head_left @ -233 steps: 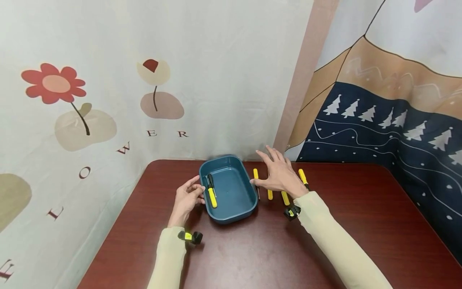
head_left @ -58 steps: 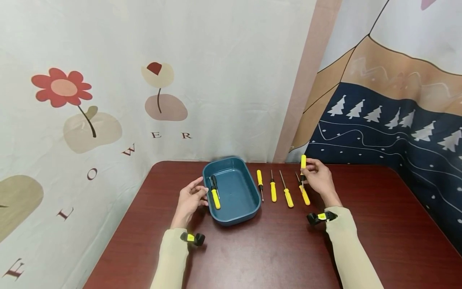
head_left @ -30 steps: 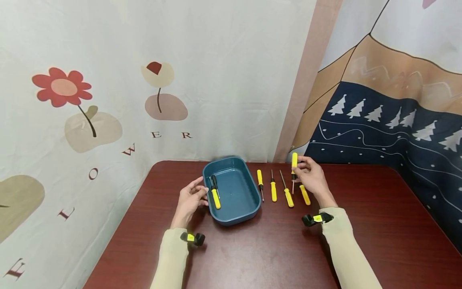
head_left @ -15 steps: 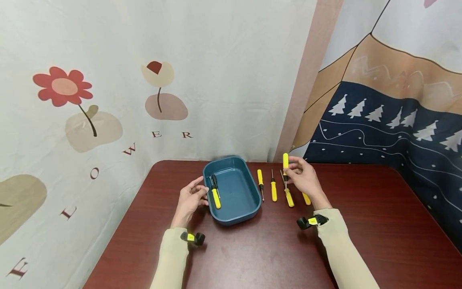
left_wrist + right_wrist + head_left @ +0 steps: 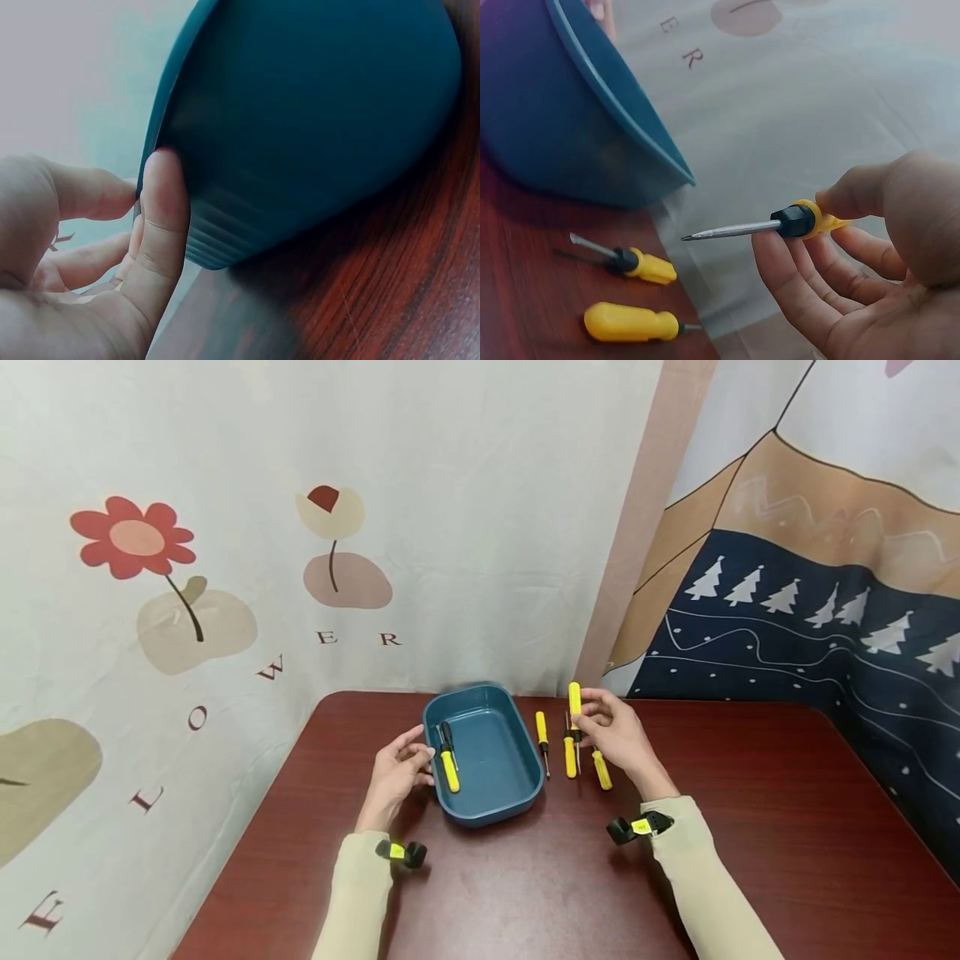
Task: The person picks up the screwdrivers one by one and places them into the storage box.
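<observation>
My left hand [image 5: 393, 777] pinches the left rim of a blue plastic tray [image 5: 487, 760], thumb and fingers on either side of its wall [image 5: 315, 142] in the left wrist view. Inside the tray lie a yellow-handled screwdriver [image 5: 449, 772] and a black-handled one [image 5: 447, 735]. My right hand [image 5: 618, 743] pinches a yellow screwdriver with a black collar [image 5: 575, 697] between thumb and fingertips. Its handle points up and its shaft [image 5: 731, 231] down, overlapping a yellow screwdriver on the table [image 5: 571, 764]. The right wrist view shows a pointed metal tip.
Right of the tray lies a screwdriver, handle away from me [image 5: 541, 727]. Another yellow screwdriver [image 5: 602, 770] lies partly behind the right hand. The dark red table [image 5: 510, 885] ends at a printed curtain [image 5: 465, 568] along the back.
The right hand, empty over the tools at first, picked up the far-right screwdriver and has carried it left along the row towards the tray. The left hand keeps its hold on the rim.
</observation>
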Demonstrator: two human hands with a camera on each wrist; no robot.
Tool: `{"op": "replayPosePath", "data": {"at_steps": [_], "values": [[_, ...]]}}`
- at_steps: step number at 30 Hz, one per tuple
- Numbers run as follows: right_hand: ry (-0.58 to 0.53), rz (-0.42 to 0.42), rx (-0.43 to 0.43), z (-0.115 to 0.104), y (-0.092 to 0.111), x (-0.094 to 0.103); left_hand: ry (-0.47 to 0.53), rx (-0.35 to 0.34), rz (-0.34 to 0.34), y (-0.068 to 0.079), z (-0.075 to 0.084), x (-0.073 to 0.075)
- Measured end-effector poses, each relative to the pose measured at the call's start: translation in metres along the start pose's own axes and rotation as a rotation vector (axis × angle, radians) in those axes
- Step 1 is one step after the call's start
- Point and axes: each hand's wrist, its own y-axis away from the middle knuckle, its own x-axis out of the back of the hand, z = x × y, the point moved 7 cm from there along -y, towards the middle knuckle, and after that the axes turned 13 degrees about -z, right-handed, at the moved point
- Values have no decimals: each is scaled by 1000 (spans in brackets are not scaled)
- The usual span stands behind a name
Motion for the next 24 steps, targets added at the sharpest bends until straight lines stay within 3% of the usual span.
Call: {"op": "replayPosePath", "data": {"at_steps": [24], "values": [[71, -109, 94, -32, -3, -45, 20, -10, -19, -2, -1, 0]]}}
